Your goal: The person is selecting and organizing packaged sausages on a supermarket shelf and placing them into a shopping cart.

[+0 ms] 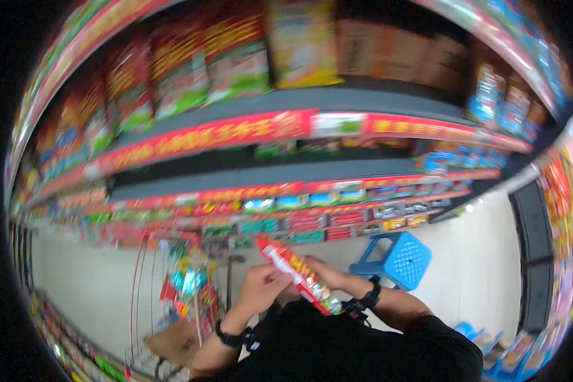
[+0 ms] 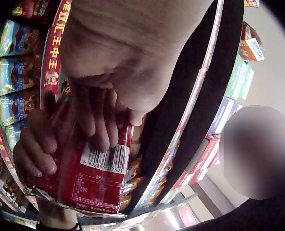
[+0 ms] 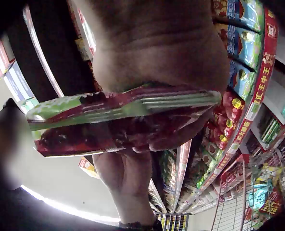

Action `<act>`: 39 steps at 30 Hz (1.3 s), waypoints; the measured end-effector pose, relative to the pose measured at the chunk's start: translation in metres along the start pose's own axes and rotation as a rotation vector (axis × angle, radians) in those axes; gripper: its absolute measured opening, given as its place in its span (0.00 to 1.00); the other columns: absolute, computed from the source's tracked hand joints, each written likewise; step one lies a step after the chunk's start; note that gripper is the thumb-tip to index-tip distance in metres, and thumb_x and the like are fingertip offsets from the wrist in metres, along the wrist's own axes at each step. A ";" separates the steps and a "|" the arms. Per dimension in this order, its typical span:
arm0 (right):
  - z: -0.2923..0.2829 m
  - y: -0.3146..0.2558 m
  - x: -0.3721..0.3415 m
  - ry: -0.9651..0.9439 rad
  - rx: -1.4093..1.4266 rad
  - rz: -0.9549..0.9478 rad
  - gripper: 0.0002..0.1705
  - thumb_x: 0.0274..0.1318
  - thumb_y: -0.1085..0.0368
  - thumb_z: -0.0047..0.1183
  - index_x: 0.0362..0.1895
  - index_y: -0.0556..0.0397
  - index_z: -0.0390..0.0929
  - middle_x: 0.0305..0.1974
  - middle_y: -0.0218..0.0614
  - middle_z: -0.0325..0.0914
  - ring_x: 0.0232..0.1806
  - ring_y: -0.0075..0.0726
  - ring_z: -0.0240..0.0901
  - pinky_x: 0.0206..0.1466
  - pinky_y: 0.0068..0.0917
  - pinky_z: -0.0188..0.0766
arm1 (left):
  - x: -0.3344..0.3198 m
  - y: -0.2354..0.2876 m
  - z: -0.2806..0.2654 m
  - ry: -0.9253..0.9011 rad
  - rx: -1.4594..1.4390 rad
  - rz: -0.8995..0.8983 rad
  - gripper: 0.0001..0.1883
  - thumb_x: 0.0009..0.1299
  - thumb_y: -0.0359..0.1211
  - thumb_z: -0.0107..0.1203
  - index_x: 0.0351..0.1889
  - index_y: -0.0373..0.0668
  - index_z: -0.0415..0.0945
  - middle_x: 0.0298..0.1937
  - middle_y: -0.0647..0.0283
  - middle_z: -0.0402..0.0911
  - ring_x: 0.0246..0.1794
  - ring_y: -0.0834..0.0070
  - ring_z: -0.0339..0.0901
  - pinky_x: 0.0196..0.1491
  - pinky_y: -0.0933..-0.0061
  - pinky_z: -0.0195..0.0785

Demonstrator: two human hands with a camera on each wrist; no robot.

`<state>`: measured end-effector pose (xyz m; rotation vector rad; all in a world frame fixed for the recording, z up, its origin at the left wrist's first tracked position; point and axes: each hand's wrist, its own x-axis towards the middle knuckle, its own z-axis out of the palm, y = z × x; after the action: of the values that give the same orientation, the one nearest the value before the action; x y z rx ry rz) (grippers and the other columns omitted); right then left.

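A red and green food packet point(image 1: 302, 277) is held at a slant in front of the chest, between both hands. In the head view the left hand point(image 1: 261, 286) has its fingers curled at the packet's near left side; the right hand point(image 1: 328, 275) grips its other side. The left wrist view shows the packet's red back point(image 2: 99, 180) with a barcode, the left hand point(image 2: 113, 72) laid over it with bent fingers and the right hand point(image 2: 34, 149) at its edge. In the right wrist view the packet point(image 3: 128, 120) lies edge-on under the right hand point(image 3: 166, 62).
Shelves with red price strips point(image 1: 229, 130) and packaged goods run across the front. At the lower left stands a wire cart point(image 1: 140, 305) holding bright packets. A blue plastic stool point(image 1: 404, 261) is on the floor at the right, with another goods shelf beyond.
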<state>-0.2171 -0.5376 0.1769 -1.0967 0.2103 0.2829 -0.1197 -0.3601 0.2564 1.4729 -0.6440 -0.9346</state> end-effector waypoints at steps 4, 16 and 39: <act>-0.019 -0.012 -0.039 -0.063 0.110 -0.087 0.27 0.71 0.49 0.30 0.56 0.57 0.69 0.45 0.35 0.78 0.44 0.24 0.74 0.50 0.25 0.71 | 0.026 0.000 0.034 -0.035 0.183 0.084 0.10 0.69 0.30 0.54 0.38 0.28 0.78 0.29 0.56 0.83 0.28 0.72 0.81 0.35 0.73 0.76; -0.058 0.005 -0.100 0.040 0.285 -0.252 0.29 0.72 0.44 0.25 0.45 0.51 0.73 0.34 0.23 0.76 0.30 0.12 0.69 0.34 0.15 0.68 | 0.073 -0.003 0.100 -0.331 0.027 0.177 0.23 0.70 0.46 0.55 0.28 0.30 0.76 0.26 0.57 0.81 0.21 0.72 0.77 0.27 0.73 0.71; 0.039 0.038 0.050 -0.018 0.090 -0.046 0.39 0.68 0.36 0.29 0.69 0.54 0.57 0.53 0.31 0.71 0.48 0.18 0.69 0.50 0.19 0.67 | -0.005 -0.003 -0.063 -0.072 -0.021 0.010 0.13 0.73 0.34 0.49 0.30 0.33 0.75 0.24 0.65 0.76 0.23 0.80 0.70 0.28 0.80 0.63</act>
<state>-0.1808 -0.4805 0.1470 -1.0079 0.1806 0.2401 -0.0697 -0.3220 0.2519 1.4214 -0.6918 -0.9870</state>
